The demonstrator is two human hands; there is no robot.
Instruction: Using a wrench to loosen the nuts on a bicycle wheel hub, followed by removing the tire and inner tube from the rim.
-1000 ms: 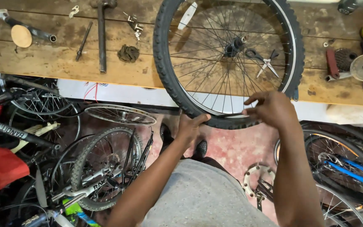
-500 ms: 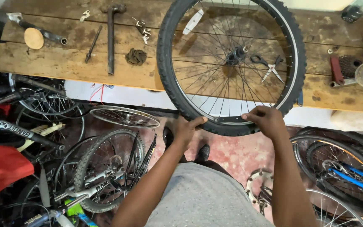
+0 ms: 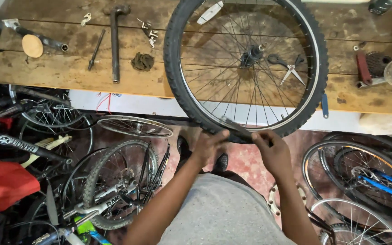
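Fingers (image 3: pixel 225 134) of the left hand (image 3: pixel 209 146) curl over the near edge of a bicycle wheel (image 3: pixel 246 68), their tips hidden behind the tyre (image 3: pixel 174 68); the right hand (image 3: pixel 273 152) pinches the same rubber just beside it, thumb on top. What lies under either grip is hard to make out. Both forearms rise from 6 o'clock, elbows bent, wrists close together. The wheel lies flat on a wooden worktop (image 3: pixel 69 72), its far rim cut off at 12 o'clock, its near edge overhanging toward the person; the hub (image 3: pixel 252 55) points up at the camera. Scissors (image 3: pixel 289 67) show through the spokes. A hammer (image 3: pixel 115 41) lies at 10 o'clock.
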